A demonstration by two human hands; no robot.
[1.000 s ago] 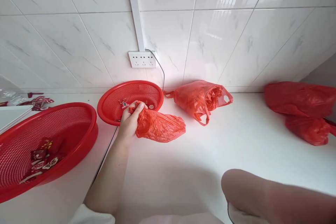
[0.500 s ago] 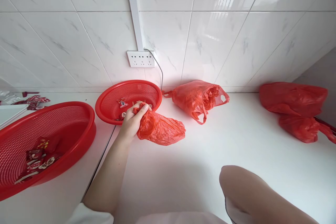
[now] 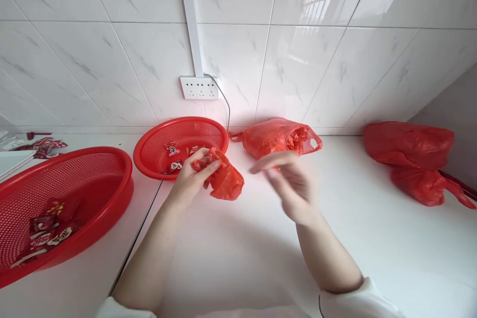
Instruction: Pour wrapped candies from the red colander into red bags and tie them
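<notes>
My left hand (image 3: 194, 174) is closed around the gathered part of a thin red plastic bag (image 3: 227, 181), whose loose end points right above the white tabletop. To its right, my right hand (image 3: 294, 184) is blurred by motion, thumb and index finger stretched toward the bag and apart from each other, nothing seen between them. Behind my left hand stands a small red mesh basket (image 3: 147, 159) holding a few wrapped packets (image 3: 172, 150). A fuller red plastic bag (image 3: 268, 136), stuffed with crumpled red plastic, lies behind my right hand, which partly covers it.
A larger red mesh basket (image 3: 122, 179) with several wrapped packets (image 3: 61, 233) stands at left. Loose wrappers (image 3: 44, 146) lie behind it near a white tray-like object (image 3: 15, 166). Red bags (image 3: 410, 144) rest at far right. A socket strip (image 3: 200, 88) with a grey cable is on the tiled wall.
My right hand has come up from the lower right to near the bag. The bag in my left hand has shifted and hangs more bunched. The view has moved slightly.
</notes>
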